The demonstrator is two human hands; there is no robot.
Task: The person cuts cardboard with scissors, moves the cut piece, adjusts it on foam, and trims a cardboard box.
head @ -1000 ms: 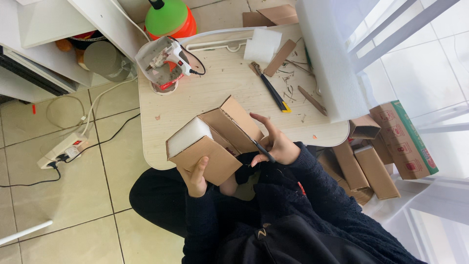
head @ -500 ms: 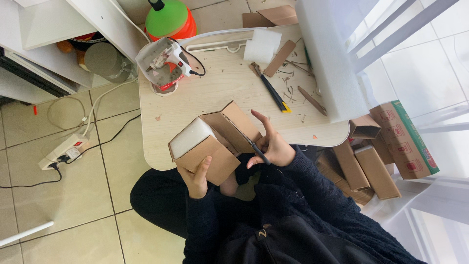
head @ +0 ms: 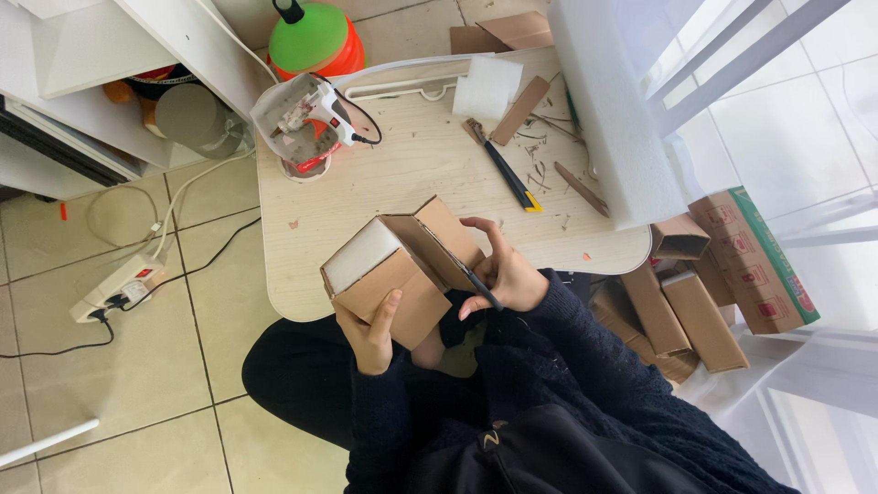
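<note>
— Head view: where was the cardboard box (head: 402,274)?

— Held over the near edge of the tabletop (head: 402,174), tilted, white foam showing at one end. The left hand (head: 370,334) gripped its lower side from beneath, thumb up the face.

— And the right hand (head: 498,274)?

— Closed around a dark thin tool (head: 477,285), its tip against the box's open flap. A glue gun (head: 306,114) and a utility knife (head: 503,169) lay farther back.

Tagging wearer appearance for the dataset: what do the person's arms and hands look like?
Both hands, left hand and right hand, are bare: no gloves, rings or watch visible. Both arms wear long dark navy knit sleeves reaching the wrists. No markings show on the sleeves.
</note>
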